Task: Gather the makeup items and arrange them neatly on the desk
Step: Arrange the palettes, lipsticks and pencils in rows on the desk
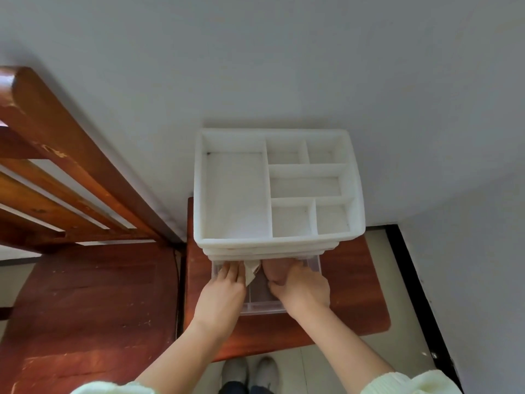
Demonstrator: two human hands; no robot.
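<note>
A white plastic organiser (235, 194) with several bare top compartments stands on a small red-brown desk (355, 280) against the wall. Its clear bottom drawer (261, 307) is pulled out toward me. My left hand (224, 291) reaches into the drawer's left side, fingers on a beige crumpled item (251, 273). My right hand (301, 288) grips a brownish rounded item (274, 273) in the drawer's middle. What else lies in the drawer is hidden by my hands.
A red-brown wooden chair (85, 294) stands left of the desk, its slatted back leaning at the upper left. A white wall rises behind. Pale floor tiles, a black strip on the right and my shoes (251, 371) show below.
</note>
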